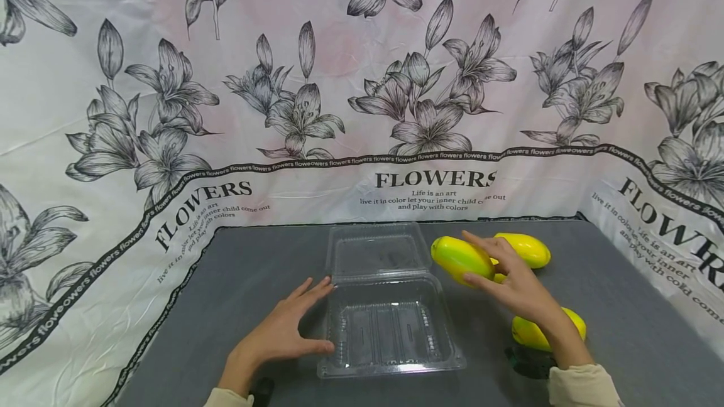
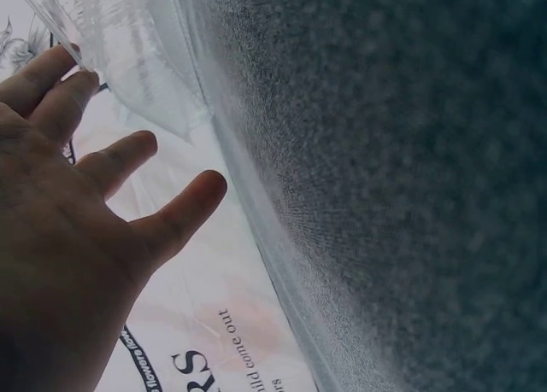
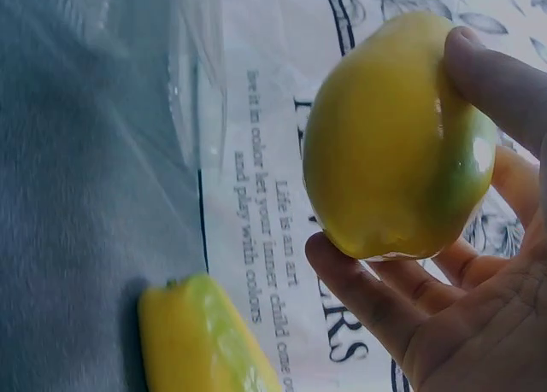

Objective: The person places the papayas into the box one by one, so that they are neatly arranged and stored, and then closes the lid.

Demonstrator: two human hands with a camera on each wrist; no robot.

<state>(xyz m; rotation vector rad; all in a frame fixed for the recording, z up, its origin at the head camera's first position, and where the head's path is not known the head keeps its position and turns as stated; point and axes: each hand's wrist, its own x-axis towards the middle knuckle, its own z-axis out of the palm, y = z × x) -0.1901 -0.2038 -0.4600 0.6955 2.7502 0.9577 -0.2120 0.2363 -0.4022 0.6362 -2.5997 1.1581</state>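
My right hand holds a yellow-green papaya above the table, thumb on one side and fingers on the other. Its smooth, glossy skin fills the grip in the right wrist view, where the papaya shows a green patch near the palm. A clear plastic clamshell box lies unfolded on the table, left of the held fruit, its lid laid back. At the box's left side is my left hand, fingers spread, fingertips right at its edge near the hinge. The left wrist view shows that hand gripping nothing.
Another papaya lies at the back right, and one more is partly hidden behind my right forearm. More yellow shows below the right hand. The grey tabletop meets a flower-printed cloth at the back and sides.
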